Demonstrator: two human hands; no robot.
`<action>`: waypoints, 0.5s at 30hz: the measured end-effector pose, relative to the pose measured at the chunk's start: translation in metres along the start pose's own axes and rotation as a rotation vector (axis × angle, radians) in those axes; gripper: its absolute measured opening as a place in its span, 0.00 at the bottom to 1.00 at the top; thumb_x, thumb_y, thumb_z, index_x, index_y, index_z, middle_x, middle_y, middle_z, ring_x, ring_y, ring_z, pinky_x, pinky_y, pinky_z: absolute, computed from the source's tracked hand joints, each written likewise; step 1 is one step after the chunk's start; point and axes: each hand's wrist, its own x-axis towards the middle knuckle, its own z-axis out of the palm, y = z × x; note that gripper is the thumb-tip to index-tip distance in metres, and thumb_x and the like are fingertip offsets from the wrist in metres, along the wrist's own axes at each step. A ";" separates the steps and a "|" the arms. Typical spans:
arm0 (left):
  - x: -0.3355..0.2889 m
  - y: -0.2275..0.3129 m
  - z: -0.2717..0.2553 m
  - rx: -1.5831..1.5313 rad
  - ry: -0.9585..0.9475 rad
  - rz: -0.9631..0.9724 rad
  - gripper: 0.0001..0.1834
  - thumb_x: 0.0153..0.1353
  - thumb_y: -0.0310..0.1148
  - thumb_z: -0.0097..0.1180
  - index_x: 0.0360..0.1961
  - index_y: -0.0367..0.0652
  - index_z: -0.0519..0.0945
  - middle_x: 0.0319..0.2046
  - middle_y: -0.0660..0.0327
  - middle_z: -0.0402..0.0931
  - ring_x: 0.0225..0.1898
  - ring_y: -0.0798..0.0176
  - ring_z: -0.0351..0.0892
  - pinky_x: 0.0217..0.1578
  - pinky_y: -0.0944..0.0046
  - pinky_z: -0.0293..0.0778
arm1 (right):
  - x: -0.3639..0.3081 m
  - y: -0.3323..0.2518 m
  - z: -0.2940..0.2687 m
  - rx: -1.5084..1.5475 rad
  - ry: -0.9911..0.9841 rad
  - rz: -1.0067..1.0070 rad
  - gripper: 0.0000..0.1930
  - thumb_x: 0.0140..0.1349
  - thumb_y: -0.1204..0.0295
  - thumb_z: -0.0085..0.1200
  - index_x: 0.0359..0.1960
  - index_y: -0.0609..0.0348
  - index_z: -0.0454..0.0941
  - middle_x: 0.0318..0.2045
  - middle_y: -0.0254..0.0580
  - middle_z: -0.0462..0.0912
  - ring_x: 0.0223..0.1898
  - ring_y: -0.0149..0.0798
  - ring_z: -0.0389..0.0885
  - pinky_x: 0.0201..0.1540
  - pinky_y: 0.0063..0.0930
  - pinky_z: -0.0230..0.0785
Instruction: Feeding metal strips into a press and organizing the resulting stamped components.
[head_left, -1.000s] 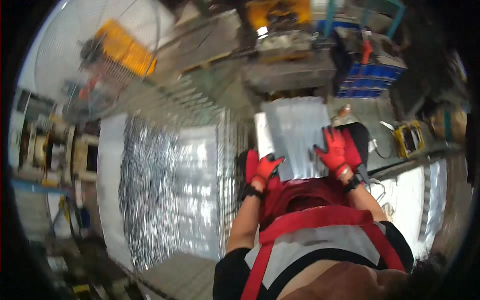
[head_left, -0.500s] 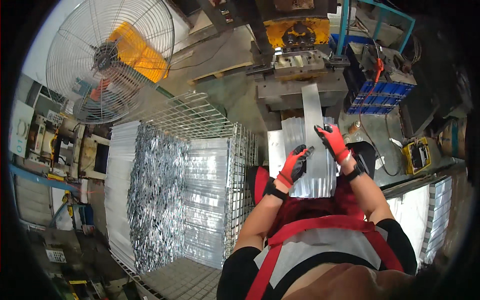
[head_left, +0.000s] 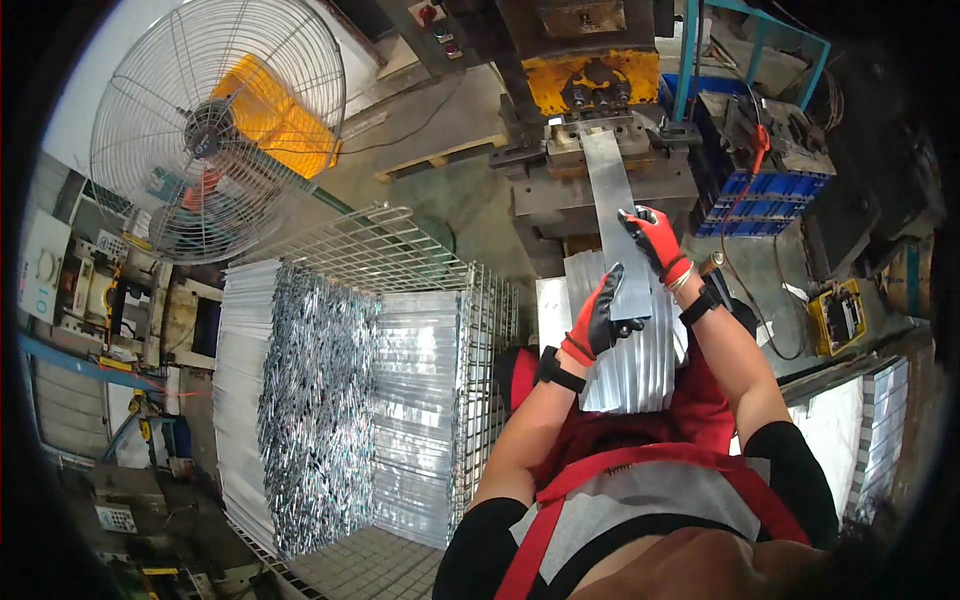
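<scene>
A long flat metal strip (head_left: 611,196) slants away from me, its far end over the die block (head_left: 566,150) of a press. My left hand (head_left: 598,320), in a red and black glove, grips its near end, thumb along the left edge and fingers partly underneath. Farther up, my right hand (head_left: 655,242), gloved alike, pinches the strip's right edge; some of its fingers are hidden. Below the strip, a stack of similar metal strips (head_left: 628,382) lies in front of my body.
On the left stands a wire cage (head_left: 487,345) full of stacked shiny metal strips (head_left: 415,400). Behind it is a large fan (head_left: 215,130). Blue crates (head_left: 765,190) stand right of the press, with a yellow basket (head_left: 838,318) nearer me and a cable on the floor.
Both hands have moved with the strip, which has gone forward so that its far end now reaches over the die block. My left hand has closed on the near end.
</scene>
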 end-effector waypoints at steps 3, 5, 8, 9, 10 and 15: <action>0.021 0.000 0.003 -0.071 0.056 0.075 0.24 0.66 0.54 0.42 0.45 0.45 0.76 0.33 0.58 0.80 0.23 0.63 0.80 0.15 0.70 0.73 | 0.019 0.022 0.000 0.257 0.025 -0.088 0.07 0.57 0.69 0.57 0.27 0.59 0.81 0.21 0.20 0.73 0.24 0.17 0.65 0.27 0.19 0.59; 0.030 0.001 -0.005 -0.034 0.128 0.096 0.21 0.67 0.51 0.41 0.43 0.45 0.76 0.32 0.60 0.80 0.23 0.65 0.80 0.16 0.70 0.74 | 0.020 0.021 0.001 0.329 0.000 -0.019 0.07 0.57 0.70 0.56 0.28 0.60 0.81 0.22 0.20 0.74 0.26 0.18 0.66 0.28 0.19 0.60; 0.037 -0.005 -0.013 -0.008 0.145 0.152 0.18 0.67 0.47 0.44 0.41 0.44 0.76 0.30 0.61 0.78 0.23 0.67 0.80 0.17 0.69 0.75 | 0.019 0.016 0.007 0.199 0.011 -0.148 0.07 0.57 0.71 0.56 0.27 0.61 0.81 0.23 0.21 0.74 0.26 0.18 0.67 0.29 0.19 0.61; 0.038 -0.007 -0.016 -0.016 0.136 0.155 0.17 0.66 0.47 0.45 0.41 0.44 0.76 0.29 0.61 0.78 0.23 0.67 0.79 0.17 0.68 0.75 | 0.016 0.013 0.008 0.194 0.016 -0.154 0.07 0.57 0.71 0.56 0.27 0.61 0.80 0.23 0.21 0.74 0.26 0.18 0.66 0.29 0.19 0.61; 0.038 -0.005 -0.014 -0.005 0.108 0.144 0.17 0.66 0.46 0.45 0.41 0.44 0.76 0.29 0.62 0.78 0.23 0.67 0.80 0.18 0.68 0.76 | 0.013 0.011 0.009 0.204 0.030 -0.161 0.07 0.57 0.71 0.56 0.26 0.61 0.80 0.23 0.20 0.73 0.26 0.18 0.66 0.29 0.19 0.60; 0.054 -0.023 -0.036 0.034 0.181 0.205 0.15 0.66 0.42 0.45 0.43 0.43 0.75 0.30 0.61 0.78 0.24 0.66 0.80 0.20 0.66 0.78 | 0.014 0.007 0.010 0.223 0.045 -0.084 0.06 0.56 0.71 0.57 0.27 0.59 0.81 0.23 0.20 0.73 0.26 0.19 0.67 0.30 0.18 0.60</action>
